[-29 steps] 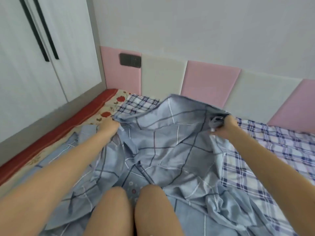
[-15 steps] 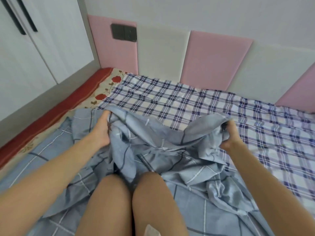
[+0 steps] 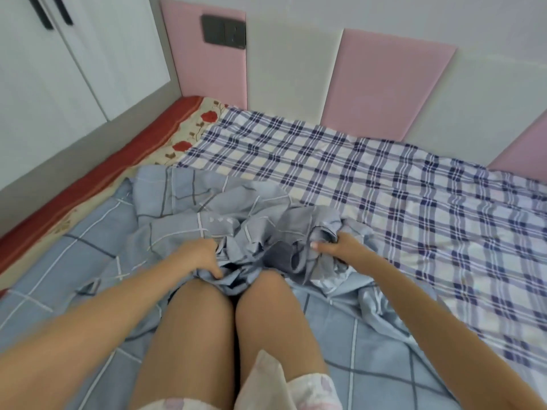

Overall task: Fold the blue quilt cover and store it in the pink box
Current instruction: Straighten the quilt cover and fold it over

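Left hand [image 3: 197, 257] and right hand [image 3: 340, 247] each grip bunched blue quilt cover [image 3: 165, 199]; twisted slack between them risks a crooked fold

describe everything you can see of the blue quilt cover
The blue quilt cover is thin cloth, pale blue with a grid of white and dark lines. Most lies spread flat under the person's legs; its far part is crumpled at the knees, where the left hand and right hand each grip a bunch. Its right edge overlaps the plaid sheet.
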